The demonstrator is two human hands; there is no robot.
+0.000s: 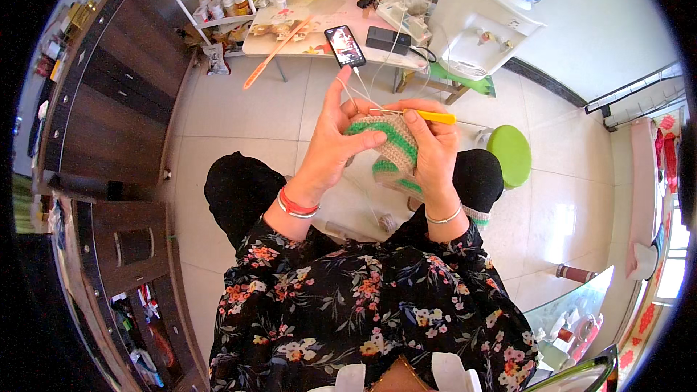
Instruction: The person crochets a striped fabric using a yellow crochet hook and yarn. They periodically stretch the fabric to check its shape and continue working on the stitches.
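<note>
My left hand (333,133) grips the left side of a crocheted piece (400,136) in beige yarn with green stripes. Its thumb lies on the front, and the raised index finger carries a strand of yarn (356,89). In my right hand (435,141) is a crochet hook with a yellow handle (438,117); its metal shaft points left along the top edge of the piece. Those right fingers also hold the fabric's right side. The lower part of the piece hangs between my wrists. Below, a small ball of yarn (387,223) rests between my legs, with a strand running up from it.
Ahead stands a table (305,38) holding a lit phone (345,46) on a cable, a black box-shaped device (388,40) and an orange stick (277,51). A water dispenser (479,27) is at its right. A green stool (509,156) stands right of my knee; dark cabinets (120,81) line the left.
</note>
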